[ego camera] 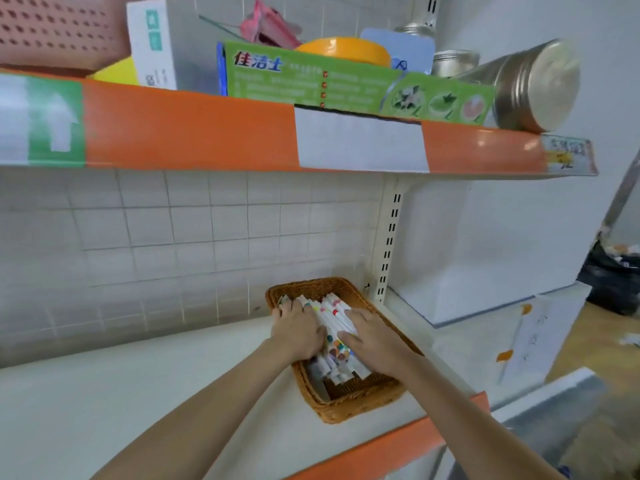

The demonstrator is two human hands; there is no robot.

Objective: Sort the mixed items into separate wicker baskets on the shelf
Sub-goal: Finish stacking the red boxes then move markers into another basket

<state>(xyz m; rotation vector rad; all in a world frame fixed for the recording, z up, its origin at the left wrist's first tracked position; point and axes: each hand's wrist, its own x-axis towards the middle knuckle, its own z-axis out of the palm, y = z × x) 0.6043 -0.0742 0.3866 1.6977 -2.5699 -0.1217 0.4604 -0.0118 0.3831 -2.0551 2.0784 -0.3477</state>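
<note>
A brown wicker basket [349, 405] stands on the lower shelf near its right end. It holds a pile of white markers [333, 315] with coloured caps, lying lengthwise. My left hand [297, 330] lies over the left side of the pile with its fingers spread toward the basket's far end. My right hand [374, 337] presses flat on the right side of the pile, fingers straight. Both hands hide part of the markers.
The white lower shelf [145, 386] has an orange front edge. On the upper shelf [190, 129] stand a pink perforated basket [59, 32], a white box [156, 46], a green toothpaste box [346, 84], an orange bowl [346, 50] and a metal jar [533, 84] on its side.
</note>
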